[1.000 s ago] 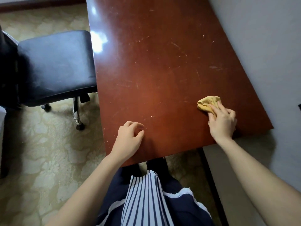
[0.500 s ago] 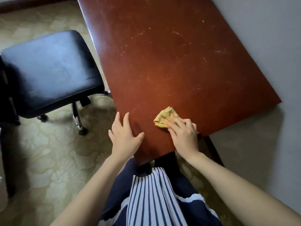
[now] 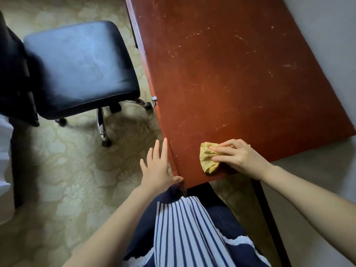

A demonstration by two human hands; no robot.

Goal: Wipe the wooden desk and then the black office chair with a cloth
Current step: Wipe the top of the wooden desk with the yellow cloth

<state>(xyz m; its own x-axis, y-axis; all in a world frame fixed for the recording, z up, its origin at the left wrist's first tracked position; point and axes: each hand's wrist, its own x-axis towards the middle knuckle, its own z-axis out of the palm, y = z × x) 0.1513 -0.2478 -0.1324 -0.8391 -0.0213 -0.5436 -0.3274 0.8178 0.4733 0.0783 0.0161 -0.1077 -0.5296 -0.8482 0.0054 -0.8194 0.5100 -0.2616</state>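
**A:** Where is the cloth?

**B:** The cloth [image 3: 209, 158] lies crumpled on the table [image 3: 231, 74], close to its near left corner and a little in from both edges.

**A:** Which way does it run?

**B:** Its long axis goes from far to near, roughly along the table's left edge.

**A:** And the grip on it?

**B:** The right hand [image 3: 239, 157] lies across its right part. The fingers are straight, point left and press down, so the grip is flat, not curled round the cloth.

**A:** The other hand?

**B:** The left hand [image 3: 158, 168] is flat at the table's left edge, fingers straight and spread, thumb at the near corner. It holds nothing.

**A:** Around that?

**B:** The black chair [image 3: 81, 68] stands left of the table on patterned carpet [image 3: 57, 180], its seat apart from the table. A pale wall [image 3: 327, 26] runs along the table's right side.
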